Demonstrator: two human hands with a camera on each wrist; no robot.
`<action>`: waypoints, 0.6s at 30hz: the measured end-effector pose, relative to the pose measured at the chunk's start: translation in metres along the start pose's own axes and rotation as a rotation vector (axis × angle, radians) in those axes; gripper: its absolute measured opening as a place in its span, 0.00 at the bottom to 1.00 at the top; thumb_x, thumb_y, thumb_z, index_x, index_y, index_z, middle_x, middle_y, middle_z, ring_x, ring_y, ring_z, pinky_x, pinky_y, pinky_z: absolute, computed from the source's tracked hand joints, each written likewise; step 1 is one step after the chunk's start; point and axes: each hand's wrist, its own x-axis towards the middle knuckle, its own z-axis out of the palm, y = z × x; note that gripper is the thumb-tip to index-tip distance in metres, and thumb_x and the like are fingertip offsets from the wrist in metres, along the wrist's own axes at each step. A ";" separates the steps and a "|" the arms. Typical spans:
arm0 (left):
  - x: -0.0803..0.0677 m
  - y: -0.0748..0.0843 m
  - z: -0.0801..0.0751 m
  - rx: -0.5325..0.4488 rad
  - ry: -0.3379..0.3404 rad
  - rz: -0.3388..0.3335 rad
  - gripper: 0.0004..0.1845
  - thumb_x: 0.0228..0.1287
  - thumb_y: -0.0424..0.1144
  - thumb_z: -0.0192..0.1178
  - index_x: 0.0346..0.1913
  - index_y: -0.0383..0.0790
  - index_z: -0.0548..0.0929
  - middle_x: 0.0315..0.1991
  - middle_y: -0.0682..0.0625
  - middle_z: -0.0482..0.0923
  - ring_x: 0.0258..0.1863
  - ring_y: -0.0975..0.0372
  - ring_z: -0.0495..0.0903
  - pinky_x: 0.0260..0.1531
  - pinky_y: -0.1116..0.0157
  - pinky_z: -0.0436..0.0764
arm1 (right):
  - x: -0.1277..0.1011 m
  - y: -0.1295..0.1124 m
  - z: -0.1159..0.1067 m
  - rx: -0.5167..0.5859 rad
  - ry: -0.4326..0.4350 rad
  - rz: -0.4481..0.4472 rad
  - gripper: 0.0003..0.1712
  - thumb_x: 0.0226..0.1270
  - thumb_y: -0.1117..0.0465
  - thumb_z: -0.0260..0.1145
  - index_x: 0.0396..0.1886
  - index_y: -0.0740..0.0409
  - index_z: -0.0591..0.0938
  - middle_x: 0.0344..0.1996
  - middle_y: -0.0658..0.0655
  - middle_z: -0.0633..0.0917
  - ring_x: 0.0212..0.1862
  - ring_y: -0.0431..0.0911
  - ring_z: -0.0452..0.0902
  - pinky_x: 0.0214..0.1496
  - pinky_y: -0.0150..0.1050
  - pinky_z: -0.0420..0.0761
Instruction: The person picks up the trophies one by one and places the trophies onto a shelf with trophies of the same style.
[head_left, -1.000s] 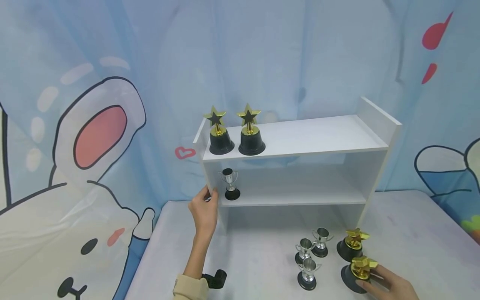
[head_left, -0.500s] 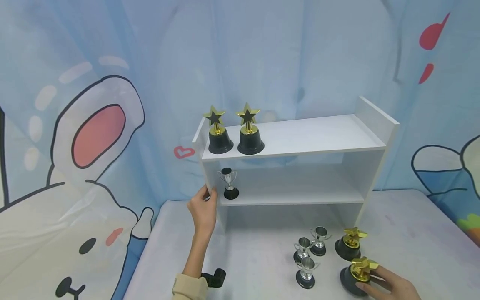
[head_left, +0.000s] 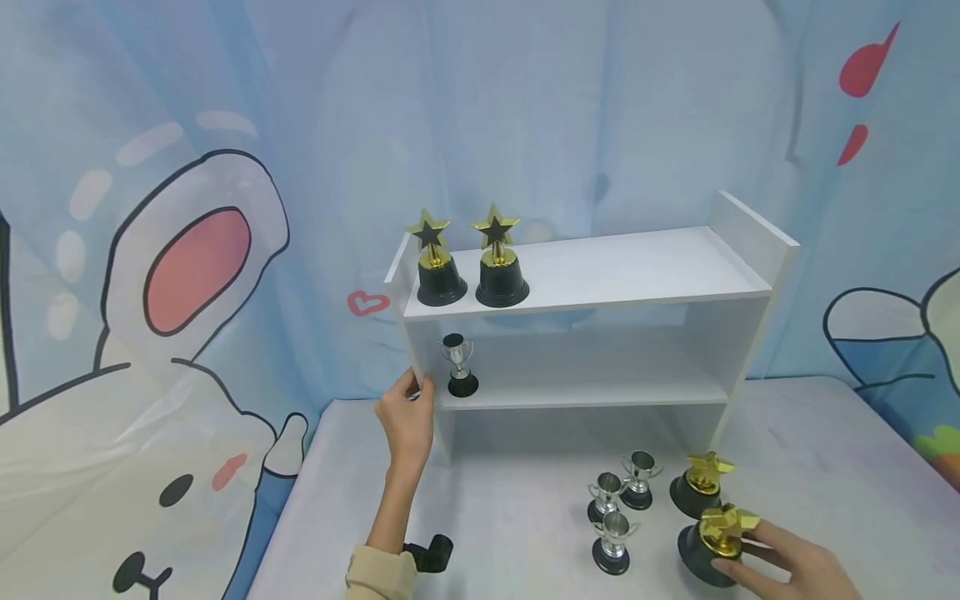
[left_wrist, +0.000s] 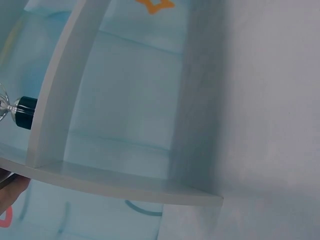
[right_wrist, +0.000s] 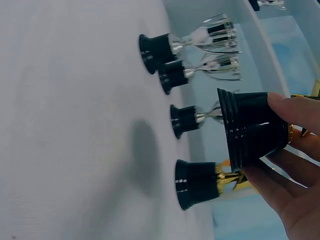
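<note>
My right hand (head_left: 738, 557) grips a gold star trophy (head_left: 712, 542) by its black base (right_wrist: 250, 130), near the table's front right. The base looks slightly raised off the table. A second gold star trophy (head_left: 701, 483) stands just behind it. Three small silver cup trophies (head_left: 615, 542) (head_left: 607, 496) (head_left: 639, 479) stand to its left. My left hand (head_left: 416, 387) grips the left side panel of a white shelf unit (head_left: 600, 271). Two gold star trophies (head_left: 438, 258) (head_left: 498, 258) stand on its top board. One silver cup (head_left: 459, 367) stands on the middle board.
The shelf unit stands at the back of a pale grey table (head_left: 510, 500) against a blue cartoon curtain (head_left: 187, 275). A black strap piece (head_left: 431, 554) sits by my left wrist. The table's left edge runs beside my left forearm.
My right hand has raised the gold star trophy a little and shifted it slightly. The left hand stays on the shelf's side panel.
</note>
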 end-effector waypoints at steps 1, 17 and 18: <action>0.000 0.000 0.000 -0.001 0.000 -0.002 0.12 0.69 0.31 0.63 0.52 0.32 0.89 0.37 0.36 0.90 0.40 0.47 0.91 0.37 0.49 0.90 | -0.001 -0.002 -0.002 -0.006 0.001 -0.006 0.44 0.58 0.39 0.76 0.60 0.70 0.77 0.56 0.77 0.82 0.55 0.77 0.78 0.48 0.64 0.85; 0.000 0.000 0.000 -0.001 -0.001 -0.007 0.12 0.69 0.31 0.63 0.52 0.33 0.89 0.37 0.38 0.90 0.40 0.48 0.91 0.37 0.49 0.90 | -0.017 -0.033 -0.020 -0.080 0.122 -0.120 0.40 0.59 0.40 0.76 0.56 0.70 0.80 0.49 0.71 0.87 0.48 0.69 0.84 0.46 0.61 0.87; 0.000 0.000 0.000 -0.003 -0.002 -0.007 0.12 0.69 0.31 0.63 0.52 0.33 0.89 0.37 0.38 0.90 0.40 0.48 0.91 0.37 0.49 0.90 | -0.017 -0.034 -0.021 -0.080 0.127 -0.124 0.40 0.59 0.40 0.76 0.56 0.70 0.80 0.49 0.71 0.87 0.48 0.68 0.84 0.45 0.60 0.87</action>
